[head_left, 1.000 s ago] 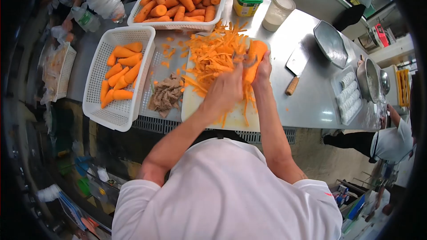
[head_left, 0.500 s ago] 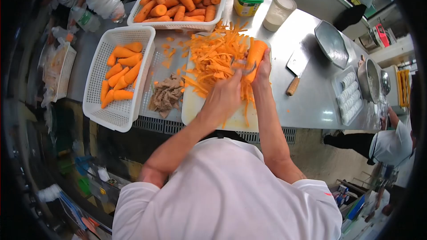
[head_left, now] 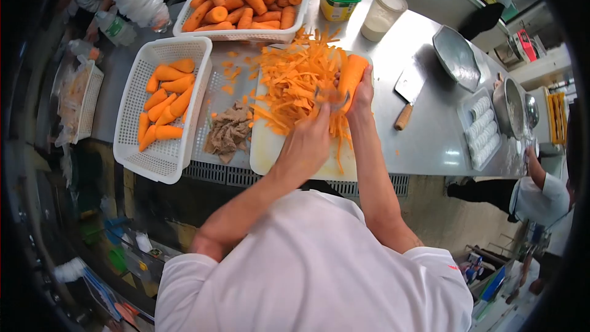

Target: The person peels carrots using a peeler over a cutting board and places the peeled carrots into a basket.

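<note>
A large carrot (head_left: 352, 80) stands tilted in my right hand (head_left: 364, 97), whose fingers wrap round its right side and lower end. My left hand (head_left: 307, 146) is closed on a peeler (head_left: 332, 96), blurred by motion, with its head against or close to the carrot's lower left side. Below both hands lies a white cutting board (head_left: 265, 150). Over much of it spreads a heap of orange carrot peelings (head_left: 295, 77), with some strips hanging towards the front edge.
Left of the board are a crumpled brown cloth (head_left: 228, 131) and a white basket (head_left: 198, 124) of peeled carrots. Behind stands another basket (head_left: 236, 34) full of carrots. A green-lidded tub (head_left: 340, 1), a jar (head_left: 382, 17) and a cleaver (head_left: 408, 89) lie rightward. A person (head_left: 541, 190) works far right.
My left hand has shifted slightly left and down with the peeler along the carrot. The right hand keeps the carrot in nearly the same place.
</note>
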Demonstrator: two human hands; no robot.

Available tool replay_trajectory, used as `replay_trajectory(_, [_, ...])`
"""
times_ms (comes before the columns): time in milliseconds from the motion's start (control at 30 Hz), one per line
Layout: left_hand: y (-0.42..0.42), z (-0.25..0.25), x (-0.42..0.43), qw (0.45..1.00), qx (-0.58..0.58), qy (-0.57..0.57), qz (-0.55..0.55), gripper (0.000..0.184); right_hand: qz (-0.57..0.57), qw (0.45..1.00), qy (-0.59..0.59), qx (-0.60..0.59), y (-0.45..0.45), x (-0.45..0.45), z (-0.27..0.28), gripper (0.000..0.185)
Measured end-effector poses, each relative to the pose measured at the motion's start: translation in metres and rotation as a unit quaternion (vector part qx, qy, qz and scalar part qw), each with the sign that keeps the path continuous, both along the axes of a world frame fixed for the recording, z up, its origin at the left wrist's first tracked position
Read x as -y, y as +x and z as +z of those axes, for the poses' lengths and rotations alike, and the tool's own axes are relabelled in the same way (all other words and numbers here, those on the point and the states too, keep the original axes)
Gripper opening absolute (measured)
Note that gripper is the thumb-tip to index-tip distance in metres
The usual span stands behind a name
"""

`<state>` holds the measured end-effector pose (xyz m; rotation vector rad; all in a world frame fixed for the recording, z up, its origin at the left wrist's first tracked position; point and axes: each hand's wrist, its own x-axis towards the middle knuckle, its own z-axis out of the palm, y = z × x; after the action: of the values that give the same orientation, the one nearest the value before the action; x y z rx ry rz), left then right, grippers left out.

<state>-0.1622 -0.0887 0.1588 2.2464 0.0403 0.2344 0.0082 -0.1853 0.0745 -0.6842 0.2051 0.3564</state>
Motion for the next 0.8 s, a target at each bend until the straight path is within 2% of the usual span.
replay_trajectory(67, [-0.02, 0.009, -0.006, 1.0, -0.023, 0.006, -0.015, 0.034, 0.018, 1.0, 0.017, 0.005, 0.019, 0.017, -0.024, 0.064])
replay_trajectory(133, [-0.029, 0.015, -0.012, 0.987, -0.136, -0.054, -0.062, 0.032, 0.042, 0.999, 0.032, 0.008, 0.017, 0.023, -0.023, 0.064])
replay_trajectory(167, [-0.019, 0.018, -0.016, 0.987, -0.137, -0.056, -0.059, 0.032, 0.06, 0.998, 0.031, 0.017, 0.015, 0.025, -0.021, 0.063])
replay_trajectory(233, [0.029, 0.029, -0.03, 0.997, 0.02, -0.056, 0.048, 0.03, 0.084, 0.996, 0.031, 0.029, 0.006, 0.017, -0.013, 0.062])
replay_trajectory(333, [0.075, 0.008, -0.033, 0.996, 0.06, -0.062, 0.036, 0.03, 0.116, 0.993, -0.021, 0.016, -0.009, -0.003, -0.003, 0.061])
replay_trajectory(367, [0.067, -0.003, -0.026, 0.996, 0.062, -0.059, 0.038, 0.03, 0.086, 0.996, 0.014, 0.015, -0.01, -0.008, 0.004, 0.058])
replay_trajectory(400, [0.047, -0.012, -0.013, 0.996, 0.072, -0.007, 0.044, 0.03, 0.053, 0.997, 0.049, 0.013, -0.011, -0.01, 0.009, 0.055])
replay_trajectory(433, [0.029, -0.016, -0.001, 0.995, 0.082, 0.046, 0.046, 0.03, 0.046, 0.998, 0.052, 0.014, -0.009, -0.008, 0.011, 0.055])
replay_trajectory(467, [0.008, -0.009, 0.003, 0.995, 0.081, 0.046, 0.037, 0.03, 0.021, 0.998, 0.057, 0.007, -0.007, -0.003, 0.01, 0.058])
replay_trajectory(533, [-0.027, 0.016, -0.003, 0.996, -0.055, -0.063, -0.031, 0.029, -0.01, 0.998, 0.057, -0.001, 0.004, 0.01, -0.002, 0.06])
replay_trajectory(600, [-0.025, 0.029, -0.008, 0.995, -0.065, -0.065, -0.037, 0.029, 0.005, 0.999, 0.027, 0.019, 0.017, 0.024, -0.037, 0.061])
replay_trajectory(667, [-0.004, 0.033, -0.018, 0.996, -0.066, -0.06, -0.03, 0.029, 0.039, 0.998, 0.041, 0.016, 0.011, 0.02, -0.03, 0.061])
replay_trajectory(733, [0.042, 0.036, -0.024, 0.995, 0.024, -0.086, 0.045, 0.03, 0.073, 0.996, 0.053, 0.014, 0.0, 0.014, -0.013, 0.062])
replay_trajectory(800, [0.067, 0.015, -0.019, 0.996, 0.033, -0.065, 0.051, 0.03, 0.076, 0.996, 0.038, 0.015, -0.011, 0.001, 0.009, 0.06])
